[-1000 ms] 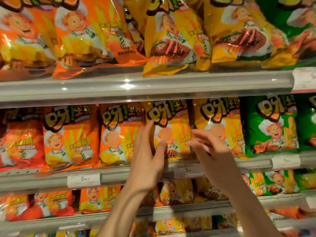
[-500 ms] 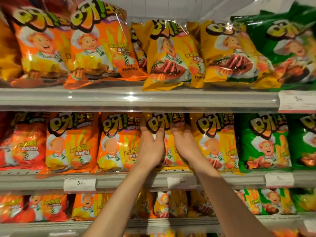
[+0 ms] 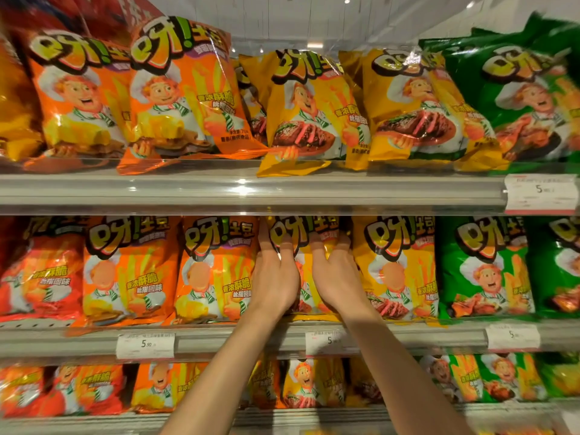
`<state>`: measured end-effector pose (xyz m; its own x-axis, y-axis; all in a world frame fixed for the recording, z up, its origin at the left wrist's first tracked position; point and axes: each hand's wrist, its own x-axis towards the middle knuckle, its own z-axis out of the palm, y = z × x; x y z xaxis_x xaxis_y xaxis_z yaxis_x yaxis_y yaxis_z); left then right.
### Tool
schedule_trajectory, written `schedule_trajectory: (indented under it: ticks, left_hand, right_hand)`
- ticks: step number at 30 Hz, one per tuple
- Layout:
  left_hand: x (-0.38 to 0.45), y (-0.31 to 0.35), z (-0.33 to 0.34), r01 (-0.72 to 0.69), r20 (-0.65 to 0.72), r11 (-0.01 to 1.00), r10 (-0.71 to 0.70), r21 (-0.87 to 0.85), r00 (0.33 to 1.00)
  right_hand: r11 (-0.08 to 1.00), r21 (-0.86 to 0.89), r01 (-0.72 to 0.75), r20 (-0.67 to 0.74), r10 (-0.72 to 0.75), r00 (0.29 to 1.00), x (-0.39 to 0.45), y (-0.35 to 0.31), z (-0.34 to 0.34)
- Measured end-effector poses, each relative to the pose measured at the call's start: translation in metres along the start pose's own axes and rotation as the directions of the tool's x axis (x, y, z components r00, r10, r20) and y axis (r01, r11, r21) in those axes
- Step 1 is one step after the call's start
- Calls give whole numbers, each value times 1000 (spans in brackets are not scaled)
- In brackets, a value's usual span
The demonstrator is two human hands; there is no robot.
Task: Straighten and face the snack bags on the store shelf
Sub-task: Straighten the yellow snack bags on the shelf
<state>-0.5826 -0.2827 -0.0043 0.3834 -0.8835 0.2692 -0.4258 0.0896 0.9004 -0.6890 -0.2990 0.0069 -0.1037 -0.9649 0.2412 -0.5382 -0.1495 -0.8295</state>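
Observation:
A yellow snack bag (image 3: pixel 303 232) stands upright on the middle shelf (image 3: pixel 226 340), between an orange bag (image 3: pixel 216 271) and another yellow bag (image 3: pixel 395 268). My left hand (image 3: pixel 276 277) lies flat on its front left side, thumb up along the bag's left edge. On the front right side my right hand (image 3: pixel 337 277) presses with straight fingers. Both hands cover most of the bag's picture. Only its logo shows above the fingertips.
On the upper shelf (image 3: pixel 188 189) orange, yellow and green bags lean at angles; one yellow bag (image 3: pixel 301 120) hangs over the front lip. Green bags (image 3: pixel 483 268) fill the middle shelf's right end, red-orange bags (image 3: pixel 40 271) its left. Price tags (image 3: pixel 145 345) sit on the rails.
Both hands slid up the yellow bag from near the shelf rail and now lie flat on its front. My view has tilted up and come closer.

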Motion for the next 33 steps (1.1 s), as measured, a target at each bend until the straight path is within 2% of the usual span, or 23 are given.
schedule_trajectory:
  ticks: [5, 8, 10, 13, 15, 18, 20, 23, 25, 28, 33]
  left_hand:
    - [8, -2, 2, 31, 13, 999, -32, 21, 999]
    - [9, -2, 0, 17, 25, 1000, -17, 10, 1000]
    - [1, -1, -4, -22, 33, 999, 23, -26, 999]
    - [-13, 3, -11, -127, 18, 992, 127, 18, 992]
    - [-13, 6, -12, -189, 29, 979, 187, 75, 982]
    - [-3, 5, -7, -259, 100, 931, 241, 257, 965]
    - [4, -1, -3, -258, 126, 909, 229, 327, 965]
    - [8, 1, -4, -202, 132, 929, 168, 311, 977]
    - [4, 6, -9, -185, 152, 948, 150, 258, 977]
    - [-11, 6, -22, -213, 163, 966, 189, 149, 968]
    - [-32, -25, -45, -402, 146, 892, 378, 208, 914]
  right_hand:
    - [999, -25, -21, 9, 21, 1000, 6, -1, 0]
    - [999, 30, -35, 48, 34, 998, 7, 1, -2]
    - [996, 83, 11, 70, -17, 997, 0, 4, -7]
    - [984, 93, 154, 70, -161, 985, -15, 9, -15]
    - [976, 15, 218, 86, -219, 972, -18, 11, -17]
    - [966, -115, 233, 137, -216, 967, -14, 12, -12]
    - [937, -226, 265, 135, -240, 961, -12, 14, -7]
    - [895, -337, 294, 156, -255, 954, -12, 14, -4]
    - [919, -283, 275, 191, -227, 955, -17, 9, -10]
    - [980, -90, 179, 168, -163, 972, -25, 8, -22]
    - [957, -46, 286, 184, -273, 944, -39, 26, -36]
